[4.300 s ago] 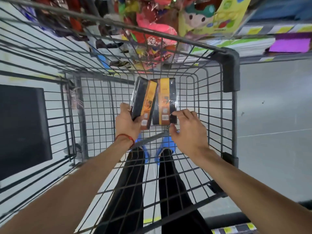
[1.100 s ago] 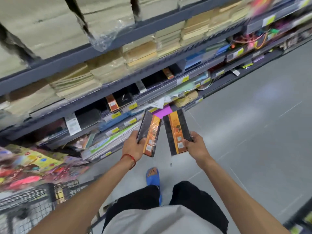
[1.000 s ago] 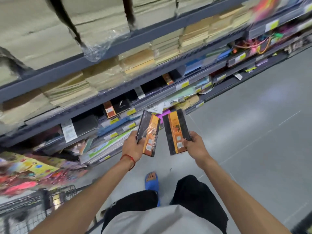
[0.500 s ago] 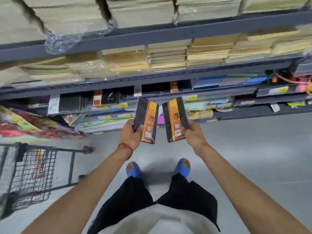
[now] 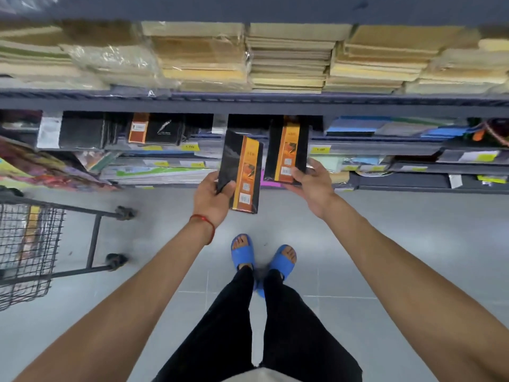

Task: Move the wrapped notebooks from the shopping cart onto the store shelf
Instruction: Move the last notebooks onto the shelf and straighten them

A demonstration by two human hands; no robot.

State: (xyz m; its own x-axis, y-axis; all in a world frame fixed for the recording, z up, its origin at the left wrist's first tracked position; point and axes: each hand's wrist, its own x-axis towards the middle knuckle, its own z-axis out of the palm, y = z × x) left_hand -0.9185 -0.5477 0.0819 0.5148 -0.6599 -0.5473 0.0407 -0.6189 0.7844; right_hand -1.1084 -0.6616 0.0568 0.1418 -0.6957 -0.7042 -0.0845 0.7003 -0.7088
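Note:
I hold two black wrapped notebooks with orange bands, one in each hand, in front of the store shelf (image 5: 248, 102). My left hand (image 5: 210, 198) grips the lower left corner of the left notebook (image 5: 242, 172), which stands upright and apart from the shelf. My right hand (image 5: 311, 180) grips the bottom of the right notebook (image 5: 287, 150); its top end reaches into the dark shelf slot. A similar black and orange notebook (image 5: 154, 129) stands on that shelf to the left. The wire shopping cart (image 5: 27, 244) is at the left edge.
Stacks of tan wrapped paper pads (image 5: 289, 59) fill the upper shelf. Lower shelves hold blue and green folders (image 5: 385, 128) and yellow price tags (image 5: 321, 149). Colourful packets (image 5: 41, 166) hang at left. My feet in blue sandals (image 5: 242, 252) stand on the grey floor.
I have turned from the cart and stepped squarely to the shelf. Both notebooks rose and moved forward; the right one now reaches into the shelf slot. The cart has slid to my left.

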